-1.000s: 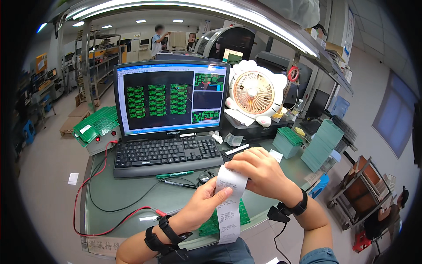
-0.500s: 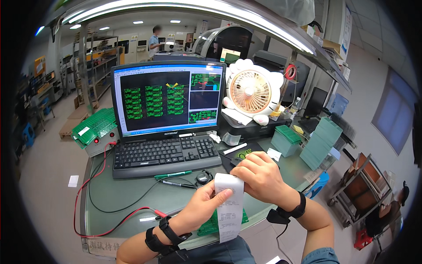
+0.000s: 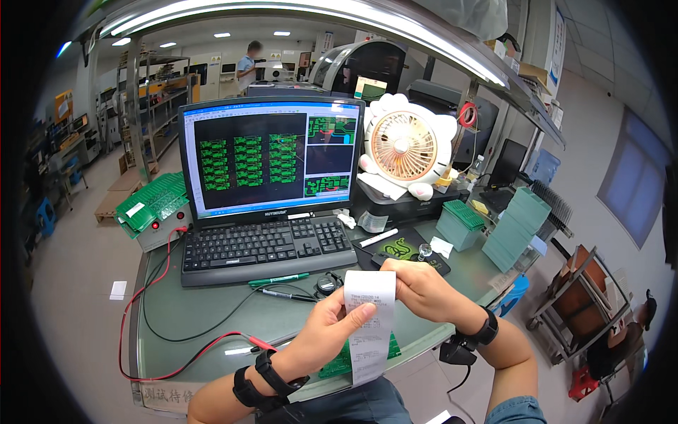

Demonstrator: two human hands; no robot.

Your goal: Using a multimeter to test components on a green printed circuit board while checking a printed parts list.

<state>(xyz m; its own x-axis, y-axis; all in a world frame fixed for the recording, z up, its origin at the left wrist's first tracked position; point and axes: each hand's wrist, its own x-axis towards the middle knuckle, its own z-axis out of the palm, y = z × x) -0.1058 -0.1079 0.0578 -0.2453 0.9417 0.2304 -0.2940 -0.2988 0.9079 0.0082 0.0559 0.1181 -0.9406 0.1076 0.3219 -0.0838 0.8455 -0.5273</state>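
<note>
Left grip (image 3: pixel 327 330) pinches the printed paper strip (image 3: pixel 371 331); right grip (image 3: pixel 428 293) holds the strip's upper right edge. It hangs in front of the green circuit board (image 3: pixel 338 364) on the worktop (image 3: pixel 222 300); light, even tension should keep it flat.

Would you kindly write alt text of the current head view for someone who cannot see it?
At a workbench, a person's left hand and right hand hold a printed paper strip, which partly hides a green circuit board. Beyond are a keyboard, a monitor showing green layouts and a white fan.
</note>
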